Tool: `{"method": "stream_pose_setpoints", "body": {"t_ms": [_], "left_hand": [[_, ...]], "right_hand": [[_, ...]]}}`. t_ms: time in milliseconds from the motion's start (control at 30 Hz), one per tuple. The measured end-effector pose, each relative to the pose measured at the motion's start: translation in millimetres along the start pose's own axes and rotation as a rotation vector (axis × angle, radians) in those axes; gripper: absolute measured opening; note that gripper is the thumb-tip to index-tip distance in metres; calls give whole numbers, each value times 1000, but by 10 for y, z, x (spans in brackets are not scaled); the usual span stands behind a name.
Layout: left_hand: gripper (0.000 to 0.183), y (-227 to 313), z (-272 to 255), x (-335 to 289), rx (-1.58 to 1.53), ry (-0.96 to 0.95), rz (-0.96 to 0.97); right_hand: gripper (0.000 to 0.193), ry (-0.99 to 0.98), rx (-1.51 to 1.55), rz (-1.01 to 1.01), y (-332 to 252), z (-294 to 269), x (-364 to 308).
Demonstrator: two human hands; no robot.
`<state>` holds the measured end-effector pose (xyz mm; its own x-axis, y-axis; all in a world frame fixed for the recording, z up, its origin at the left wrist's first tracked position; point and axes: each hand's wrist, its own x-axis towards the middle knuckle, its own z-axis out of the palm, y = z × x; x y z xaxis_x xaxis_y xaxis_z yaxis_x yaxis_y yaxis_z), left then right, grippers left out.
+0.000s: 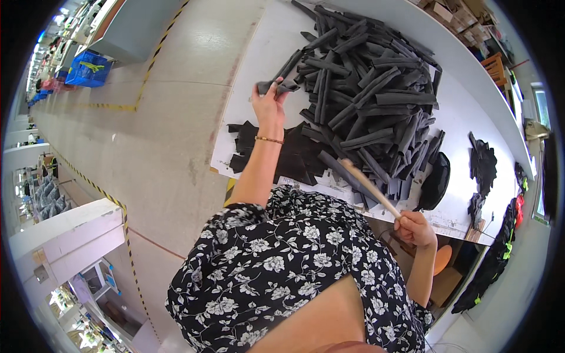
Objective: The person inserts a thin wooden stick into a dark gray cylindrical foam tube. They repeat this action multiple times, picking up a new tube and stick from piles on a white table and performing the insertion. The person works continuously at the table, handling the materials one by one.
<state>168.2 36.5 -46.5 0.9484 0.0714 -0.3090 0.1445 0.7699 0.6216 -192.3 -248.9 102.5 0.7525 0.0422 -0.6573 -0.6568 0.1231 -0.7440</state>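
A dark grey strip of fabric (286,86) is pinched in my left hand (269,106), which reaches out over the left edge of the white table. My right hand (416,228), in front of the table's near edge, is closed round a pale wooden stick (376,191) that slants up and to the left. Just past the stick's far end lies a big heap of dark grey folded or rolled fabric pieces (371,88). Flatter black pieces (282,153) lie spread under my left forearm. Whether the strip is joined to the heap I cannot make out.
A white table (259,53) bears the heap, with a black rounded item (436,182) and a dark bundle of pieces (482,162) to the right. Far left on the floor side is a blue basket (88,69). Yellow-black tape (136,88) marks the floor.
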Motion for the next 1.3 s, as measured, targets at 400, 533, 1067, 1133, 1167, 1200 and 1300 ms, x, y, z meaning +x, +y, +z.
{"method": "stream_pose_setpoints", "body": {"t_ms": [400, 533, 1067, 1133, 1167, 1200, 1300], "left_hand": [[81, -265, 384, -761, 334, -141, -227], [88, -183, 250, -544, 144, -184, 20], [60, -323, 217, -851, 228, -244, -176], [64, -340, 150, -761, 240, -286, -133], [66, -345, 111, -721, 247, -306, -111], [67, -320, 144, -734, 288, -313, -117], [70, -284, 232, -768, 396, -370, -132]], "right_hand": [[28, 437, -305, -566, -590, 995, 1925], [23, 97, 454, -356, -538, 886, 1887], [16, 353, 205, -468, -516, 1156, 1965], [17, 439, 173, -532, -547, 1137, 1918], [17, 462, 164, -564, -565, 1081, 1887], [21, 454, 118, -488, -572, 985, 1859], [20, 435, -220, -539, -532, 991, 1997]]}}
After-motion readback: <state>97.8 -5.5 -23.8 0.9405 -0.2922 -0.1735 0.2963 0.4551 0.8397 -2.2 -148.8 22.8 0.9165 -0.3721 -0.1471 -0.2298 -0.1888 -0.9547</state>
